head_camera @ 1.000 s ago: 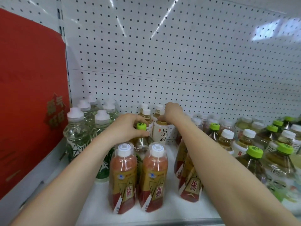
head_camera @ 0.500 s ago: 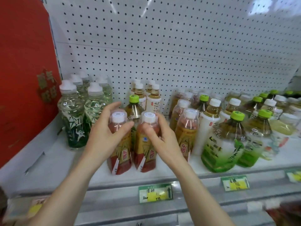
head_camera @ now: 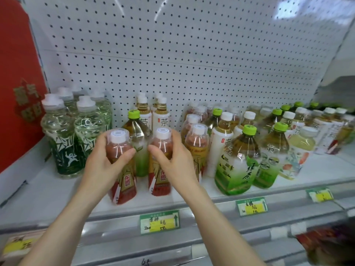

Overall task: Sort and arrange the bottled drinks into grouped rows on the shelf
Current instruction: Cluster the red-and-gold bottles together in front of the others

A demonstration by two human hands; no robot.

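At the shelf's front rail, nearest you, a green-and-yellow price tag (head_camera: 159, 221) sits just below your hands, w/ a second tag (head_camera: 251, 206) further right. On the shelf (head_camera: 38, 191) itself, near the front edge, your left hand (head_camera: 103, 166) is wrapped round the left red bottle (head_camera: 125, 181), thumb across its shoulder, fingers round the outer side. Your right hand (head_camera: 173, 162) grips the right red bottle (head_camera: 160, 181) the same way, thumb in front. The two bottles stand side by side, a little apart, white caps up; the left one leans a bit. Can't tell if both bases sit flat on the shelf.

Btw them & just behind stands a green-cap bottle (head_camera: 136, 129) of amber tea. Right of your hands: more red-label bottles (head_camera: 196, 143), then a big green tea bottle (head_camera: 238, 162) at the front. To the left: a group of clear bottles (head_camera: 61, 135) w/ dark green print & white caps. Further back, a few white-label tea bottles (head_camera: 161, 120) near the rear wall. Behind it all, the white pegboard (head_camera: 172, 54); a red sign (head_camera: 17, 89) closes off the left side.
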